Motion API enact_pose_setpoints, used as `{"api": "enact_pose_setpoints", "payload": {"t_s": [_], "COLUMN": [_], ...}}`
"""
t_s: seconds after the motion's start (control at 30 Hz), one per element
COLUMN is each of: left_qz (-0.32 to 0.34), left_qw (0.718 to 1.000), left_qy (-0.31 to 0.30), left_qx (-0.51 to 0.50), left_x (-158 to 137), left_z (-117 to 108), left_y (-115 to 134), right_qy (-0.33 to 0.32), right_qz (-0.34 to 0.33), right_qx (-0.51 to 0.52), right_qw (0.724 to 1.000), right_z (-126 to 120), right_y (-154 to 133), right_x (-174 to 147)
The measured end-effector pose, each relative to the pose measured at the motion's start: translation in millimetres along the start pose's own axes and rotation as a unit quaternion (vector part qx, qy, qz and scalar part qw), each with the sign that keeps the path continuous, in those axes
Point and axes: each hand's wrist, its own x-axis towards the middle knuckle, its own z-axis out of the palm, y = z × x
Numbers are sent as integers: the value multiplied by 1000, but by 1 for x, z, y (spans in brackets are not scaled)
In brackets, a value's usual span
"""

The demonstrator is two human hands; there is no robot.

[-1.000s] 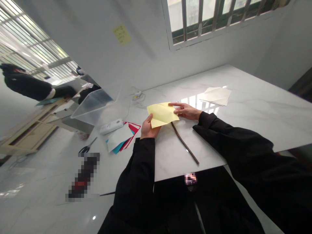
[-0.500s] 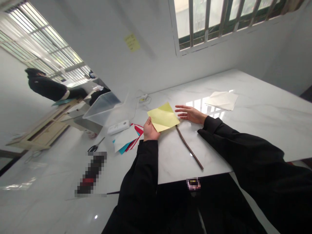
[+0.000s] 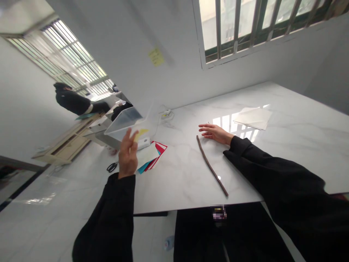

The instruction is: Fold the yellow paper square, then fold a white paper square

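Both hands are apart. Raised off to the side, the left hand (image 3: 127, 154) pinches the yellow paper (image 3: 140, 133) at its fingertips, so most of the sheet hides behind the fingers and only a corner shows above them. It hangs over the stack of coloured sheets (image 3: 151, 156), near the white device (image 3: 144, 143) and the clear plastic bin (image 3: 124, 122). On the other side, the right hand (image 3: 215, 133) lies open and flat on the white counter (image 3: 286, 145), grasping nothing, fingers spread beside the far end of the thin brown stick (image 3: 211, 165), which lies loose on the marble. Scissors (image 3: 111, 167) sit at the counter's left edge, and a pile of pale paper (image 3: 253, 118) rests well apart by the window glare. Another person (image 3: 72, 102) works at a distant bench.
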Motion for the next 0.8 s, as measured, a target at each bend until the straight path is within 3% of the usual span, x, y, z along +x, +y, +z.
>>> {"api": "enact_pose_setpoints", "payload": {"t_s": [0.07, 0.13, 0.2, 0.3, 0.43, 0.63, 0.8], "left_qz": [-12, -48, -52, -54, -44, -51, -45], "left_qw": [984, 946, 927, 928, 936, 900, 908], "left_qy": [-153, -297, -345, -339, -300, -376, -350], "left_qx": [88, 122, 135, 143, 176, 215, 224], "left_x": [-23, -47, -64, -70, -54, -41, -33], "left_z": [-4, -3, -1, -2, -2, 12, 21], "left_y": [-20, -38, -52, -66, -81, -96, -90], "right_qy": [-5, -8, -8, -7, -6, -9, -12], "right_qz": [-3, -6, -9, -8, -8, -7, -6], "right_qx": [-8, -15, -21, -29, -38, -42, -38], "right_qw": [1000, 1000, 1000, 1000, 999, 999, 999], "right_z": [0, 1, 1, 3, 5, 6, 6], "right_y": [0, 1, 1, 1, 0, 0, 0], "right_x": [0, -1, -1, -2, -3, -3, -3]}}
